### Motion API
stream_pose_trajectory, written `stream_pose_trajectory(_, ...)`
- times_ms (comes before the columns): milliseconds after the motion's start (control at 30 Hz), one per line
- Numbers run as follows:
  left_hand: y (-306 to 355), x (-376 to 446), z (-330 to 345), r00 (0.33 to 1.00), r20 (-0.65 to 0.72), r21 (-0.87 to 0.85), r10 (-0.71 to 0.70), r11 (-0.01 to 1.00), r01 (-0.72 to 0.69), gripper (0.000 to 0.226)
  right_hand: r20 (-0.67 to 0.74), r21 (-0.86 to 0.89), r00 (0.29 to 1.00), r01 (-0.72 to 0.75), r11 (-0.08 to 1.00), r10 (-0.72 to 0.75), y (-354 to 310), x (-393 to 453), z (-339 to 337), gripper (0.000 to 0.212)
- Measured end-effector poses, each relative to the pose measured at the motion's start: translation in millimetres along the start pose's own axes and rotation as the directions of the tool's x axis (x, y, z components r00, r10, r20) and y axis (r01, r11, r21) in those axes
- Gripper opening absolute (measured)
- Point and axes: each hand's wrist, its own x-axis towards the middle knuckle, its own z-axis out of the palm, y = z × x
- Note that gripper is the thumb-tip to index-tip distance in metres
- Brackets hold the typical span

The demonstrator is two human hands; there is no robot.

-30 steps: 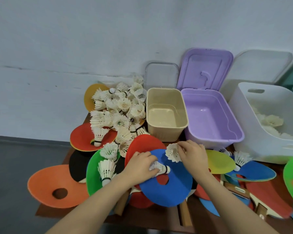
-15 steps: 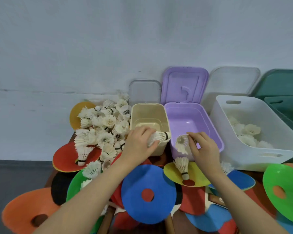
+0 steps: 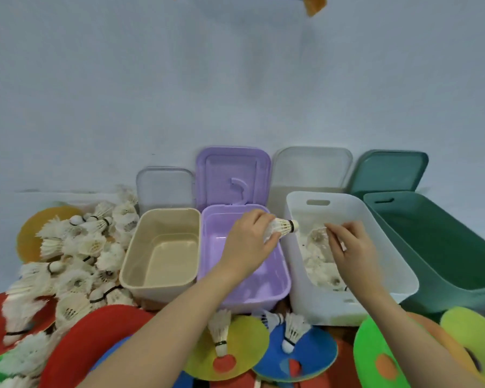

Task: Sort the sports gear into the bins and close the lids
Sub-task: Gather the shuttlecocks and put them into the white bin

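A person's left hand grips a shuttlecock at the white bin's near rim, while the right hand pinches another shuttlecock above the pile inside. Best practice: carry the left one past the rim, cork down, before letting go.

Both forearms reach forward, the left hand with fingers curled in a grip, the right hand pinching.
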Motion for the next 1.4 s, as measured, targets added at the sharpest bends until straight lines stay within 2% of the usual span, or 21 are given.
stream_pose_trajectory(233,48,46,81,0.991,0.085,-0.087,-0.099,0.991,0.106,0.048,0.117,-0.093,0.976,-0.173,0.980,0.184,84,29,-8,0.015)
stream_pose_trajectory(333,53,63,109,0.971,0.153,-0.074,-0.184,0.978,0.197,0.036,0.191,-0.105,0.961,-0.182,0.978,0.200,107,39,2,0.016)
stream_pose_trajectory(400,53,73,124,0.955,0.183,-0.081,-0.234,0.964,0.252,0.040,0.238,-0.085,0.946,-0.206,0.975,0.221,116,47,9,0.018)
stream_pose_trajectory(500,48,77,139,0.915,0.296,0.038,-0.274,0.961,0.275,0.059,0.339,-0.113,0.901,-0.247,0.962,0.271,125,52,21,0.026)
stream_pose_trajectory(600,39,70,139,0.927,0.289,0.177,-0.238,0.965,0.193,0.054,0.396,-0.168,0.887,-0.184,0.968,0.238,124,46,28,0.031)
stream_pose_trajectory(733,26,59,123,0.944,0.254,0.231,-0.213,0.961,0.155,0.041,0.408,-0.156,0.900,-0.100,0.983,0.156,113,39,29,0.025)
stream_pose_trajectory(967,10,39,60,0.964,0.185,0.281,-0.190,0.950,0.133,0.037,0.388,-0.028,0.920,-0.049,0.998,0.056,65,40,38,0.025)
stream_pose_trajectory(1133,-18,16,5,0.971,0.111,0.313,-0.210,0.935,0.167,0.038,0.339,0.126,0.939,0.018,0.992,-0.060,1,42,57,0.025)
stream_pose_trajectory(1300,-65,-12,-57,0.967,0.078,0.322,-0.244,0.924,0.207,0.038,0.348,0.221,0.932,0.020,0.975,-0.098,-76,37,90,0.027)
stream_pose_trajectory(1400,-97,-33,-95,0.965,0.055,0.356,-0.256,0.908,0.221,0.037,0.368,0.242,0.926,-0.004,0.970,-0.088,-120,31,114,0.019)
